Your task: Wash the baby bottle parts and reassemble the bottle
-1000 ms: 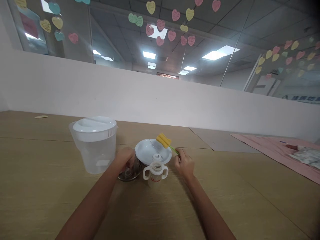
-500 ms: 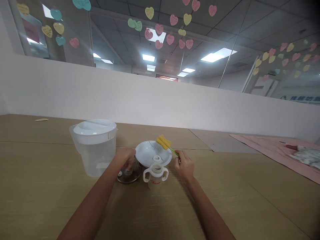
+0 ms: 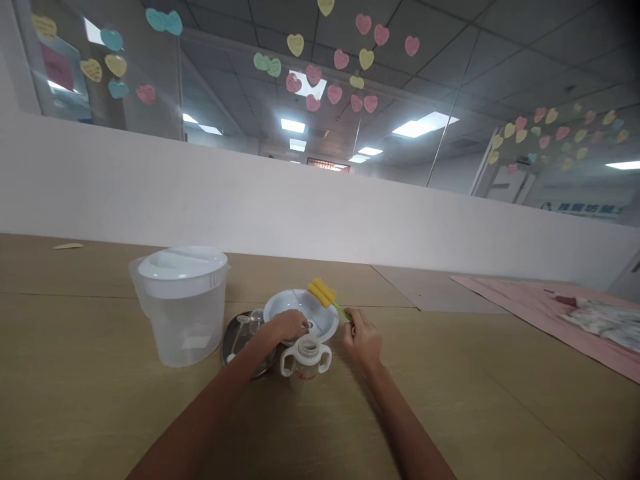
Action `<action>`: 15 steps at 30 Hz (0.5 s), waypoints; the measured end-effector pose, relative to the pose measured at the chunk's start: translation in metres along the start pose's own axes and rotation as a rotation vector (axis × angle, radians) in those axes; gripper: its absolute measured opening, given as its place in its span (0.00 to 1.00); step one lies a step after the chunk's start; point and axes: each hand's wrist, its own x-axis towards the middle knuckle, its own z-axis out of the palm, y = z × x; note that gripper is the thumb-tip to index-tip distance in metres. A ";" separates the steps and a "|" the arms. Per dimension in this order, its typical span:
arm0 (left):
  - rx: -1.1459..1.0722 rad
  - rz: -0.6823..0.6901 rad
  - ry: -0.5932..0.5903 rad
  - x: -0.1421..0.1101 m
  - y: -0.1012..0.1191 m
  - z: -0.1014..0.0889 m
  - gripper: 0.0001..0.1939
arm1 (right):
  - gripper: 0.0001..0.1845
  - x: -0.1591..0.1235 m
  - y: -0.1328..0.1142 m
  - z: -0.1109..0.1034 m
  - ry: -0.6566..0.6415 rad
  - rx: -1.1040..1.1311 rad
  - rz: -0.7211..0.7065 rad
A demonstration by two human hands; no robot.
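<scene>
My right hand is closed round the thin green handle of a bottle brush with a yellow sponge head. That head is held above the rim of a white bowl. My left hand is over the bowl's near side, fingers curled together beside a small white part; whether they grip it is hidden. Just in front stands a baby bottle, uncapped, with two white handles. Under my left forearm, a round metal tray carries small clear and white pieces.
A clear lidded pitcher stands left of the tray. Farther right lie a grey mat and a pink cloth with a pale patterned fabric on it. A white wall runs behind the table.
My left hand has moved right from the metal tray to the bowl, uncovering the pieces on the tray. My right hand still holds the brush in much the same place. The view has shifted slightly.
</scene>
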 end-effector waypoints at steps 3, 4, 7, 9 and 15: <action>-0.010 -0.016 -0.025 0.003 -0.004 0.003 0.08 | 0.15 0.000 -0.001 0.001 -0.001 0.003 0.001; -0.020 -0.007 -0.024 0.003 -0.004 0.000 0.07 | 0.15 -0.001 -0.001 0.001 0.004 0.010 0.008; -0.071 0.055 -0.002 -0.003 -0.003 -0.016 0.07 | 0.16 -0.002 0.000 0.000 0.040 0.064 0.027; -0.114 0.106 0.028 -0.010 0.000 -0.031 0.12 | 0.16 -0.002 0.000 -0.002 0.051 0.119 -0.003; -0.357 0.252 0.139 -0.038 0.016 -0.068 0.18 | 0.15 -0.003 0.001 -0.003 0.066 0.093 0.025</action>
